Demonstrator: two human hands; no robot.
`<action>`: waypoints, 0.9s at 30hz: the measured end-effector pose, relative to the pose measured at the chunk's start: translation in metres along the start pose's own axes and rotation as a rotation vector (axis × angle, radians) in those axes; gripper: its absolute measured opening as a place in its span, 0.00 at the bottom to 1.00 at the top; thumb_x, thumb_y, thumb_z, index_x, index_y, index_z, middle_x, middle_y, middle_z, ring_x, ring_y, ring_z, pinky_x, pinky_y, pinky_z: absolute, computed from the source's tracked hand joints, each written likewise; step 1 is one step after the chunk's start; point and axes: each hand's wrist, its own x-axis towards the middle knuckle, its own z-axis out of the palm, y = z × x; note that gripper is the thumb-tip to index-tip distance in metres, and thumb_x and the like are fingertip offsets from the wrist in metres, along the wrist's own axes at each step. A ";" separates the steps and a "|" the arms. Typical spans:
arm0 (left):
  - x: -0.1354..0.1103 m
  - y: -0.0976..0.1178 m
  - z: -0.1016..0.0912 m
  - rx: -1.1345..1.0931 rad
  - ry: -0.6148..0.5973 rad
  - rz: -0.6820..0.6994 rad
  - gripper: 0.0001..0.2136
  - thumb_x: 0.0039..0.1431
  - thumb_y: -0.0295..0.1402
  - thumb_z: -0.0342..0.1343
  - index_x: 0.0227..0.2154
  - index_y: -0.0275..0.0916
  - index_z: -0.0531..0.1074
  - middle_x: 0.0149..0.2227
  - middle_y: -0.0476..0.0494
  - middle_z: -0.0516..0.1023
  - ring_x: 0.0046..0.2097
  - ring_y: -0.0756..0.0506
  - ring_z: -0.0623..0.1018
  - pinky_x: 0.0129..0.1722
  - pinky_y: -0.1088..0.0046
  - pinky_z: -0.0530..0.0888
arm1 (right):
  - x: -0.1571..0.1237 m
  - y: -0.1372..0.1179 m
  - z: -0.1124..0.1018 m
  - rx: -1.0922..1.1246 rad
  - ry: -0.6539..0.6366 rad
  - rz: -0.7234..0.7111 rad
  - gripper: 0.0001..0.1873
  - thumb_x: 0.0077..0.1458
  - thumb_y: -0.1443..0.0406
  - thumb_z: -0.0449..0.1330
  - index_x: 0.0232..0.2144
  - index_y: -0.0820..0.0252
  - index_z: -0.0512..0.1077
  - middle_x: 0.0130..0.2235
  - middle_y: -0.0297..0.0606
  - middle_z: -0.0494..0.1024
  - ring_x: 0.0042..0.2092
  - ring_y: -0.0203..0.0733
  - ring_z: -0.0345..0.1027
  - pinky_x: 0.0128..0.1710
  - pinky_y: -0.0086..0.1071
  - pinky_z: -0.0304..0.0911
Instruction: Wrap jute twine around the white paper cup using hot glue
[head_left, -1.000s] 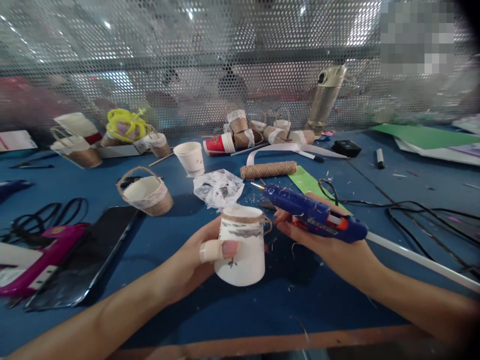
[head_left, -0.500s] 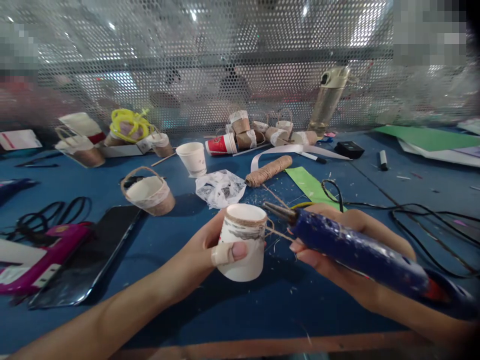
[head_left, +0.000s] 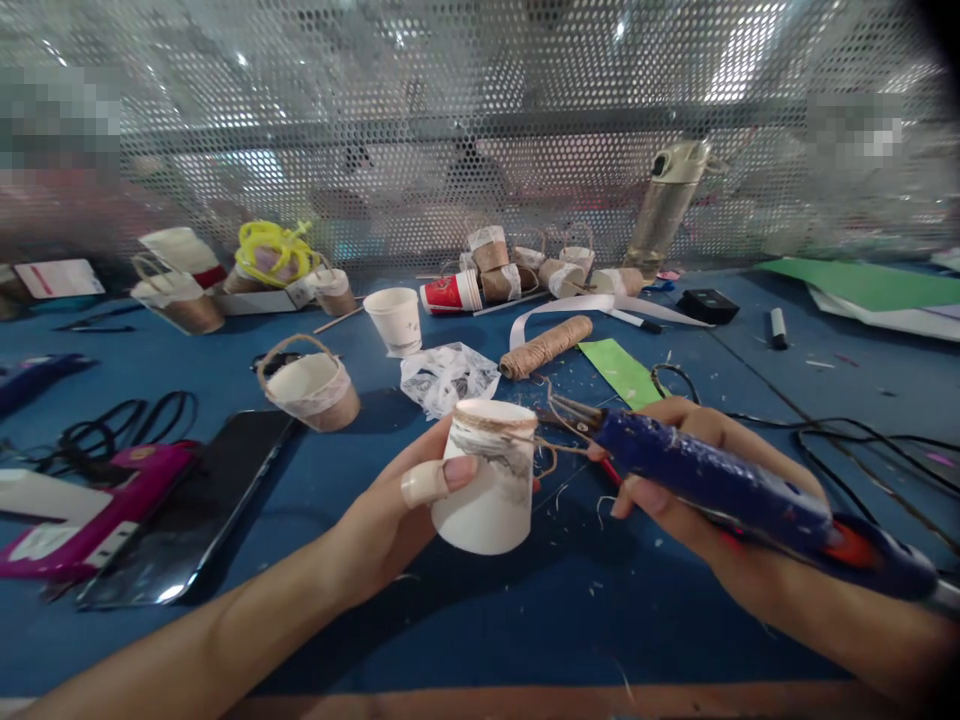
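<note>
Item, my left hand (head_left: pixel 405 500): closed around a white cup (head_left: pixel 487 510), thumb on its front, a plaster (head_left: pixel 422 486) wrapped about the thumb.

Item, the cup: near middle of the scene, held above the worktop (head_left: pixel 525 630), narrower end up; grey brush-like marking on the side, a brown band of twine about the upper edge, a small loop at its right.

Item, my right hand (head_left: pixel 712 480): gripping a blue glue gun (head_left: pixel 712 472), its front end pointing left, just right of the cup. A strand (head_left: pixel 561 443) of twine runs from the cup to the fingertips of this hand; whether they pinch it, I cannot tell.

Beyond the cup: one spool (head_left: pixel 546 347) of twine, lying slantwise; crumpled plastic (head_left: pixel 450 380), to its left; a green strip (head_left: pixel 619 370), to its right; a curl of white ribbon (head_left: pixel 525 320), behind.

Left: one small basket (head_left: pixel 334 403) with arched handle, upright; one phone (head_left: pixel 202 500), dark screen; one magenta tool (head_left: pixel 142 500), overlapping the phone's left side.

Far middle: a second cup (head_left: pixel 394 318), upright; red cups (head_left: pixel 450 292), nested and on their side; a cluster of trimmed baskets (head_left: pixel 517 280).

Far left: yellow tubing (head_left: pixel 277 252), coiled, among further baskets.

Far right: one bottle (head_left: pixel 666 215), leaning in view; a black box (head_left: pixel 706 306); a green sheet (head_left: pixel 847 283) over white ones.

Behind all: a perforated metal screen (head_left: pixel 420 150).
</note>
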 end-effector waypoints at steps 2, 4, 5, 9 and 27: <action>0.000 0.000 0.000 0.003 -0.013 -0.006 0.17 0.56 0.38 0.58 0.47 0.39 0.75 0.44 0.40 0.82 0.43 0.41 0.80 0.43 0.69 0.74 | 0.001 0.001 0.001 -0.010 -0.020 0.025 0.11 0.53 0.73 0.64 0.30 0.50 0.70 0.36 0.33 0.77 0.37 0.45 0.74 0.36 0.39 0.69; -0.001 -0.002 -0.001 0.019 -0.014 -0.014 0.18 0.55 0.40 0.60 0.48 0.39 0.74 0.42 0.39 0.82 0.42 0.40 0.80 0.43 0.68 0.74 | 0.001 0.002 0.002 -0.023 -0.023 0.011 0.11 0.53 0.73 0.63 0.30 0.50 0.70 0.33 0.33 0.76 0.39 0.45 0.73 0.40 0.40 0.68; -0.001 -0.002 -0.002 0.027 -0.011 -0.021 0.20 0.55 0.41 0.61 0.49 0.39 0.74 0.42 0.39 0.82 0.42 0.40 0.80 0.43 0.67 0.75 | 0.000 0.003 0.003 -0.027 -0.014 -0.001 0.11 0.53 0.73 0.63 0.29 0.51 0.70 0.33 0.33 0.75 0.41 0.46 0.73 0.43 0.41 0.67; -0.002 -0.004 -0.004 0.056 -0.002 -0.034 0.23 0.52 0.40 0.64 0.51 0.40 0.73 0.42 0.40 0.82 0.41 0.42 0.80 0.41 0.70 0.74 | -0.001 0.007 0.002 -0.007 -0.011 -0.036 0.14 0.50 0.76 0.63 0.27 0.52 0.66 0.33 0.33 0.72 0.41 0.46 0.71 0.45 0.42 0.64; -0.004 -0.005 -0.002 0.289 0.162 0.099 0.23 0.49 0.41 0.66 0.48 0.42 0.71 0.46 0.40 0.80 0.47 0.37 0.77 0.45 0.64 0.73 | 0.001 0.004 -0.004 -0.241 -0.106 -0.111 0.15 0.48 0.73 0.62 0.22 0.55 0.58 0.23 0.28 0.60 0.25 0.35 0.54 0.24 0.32 0.49</action>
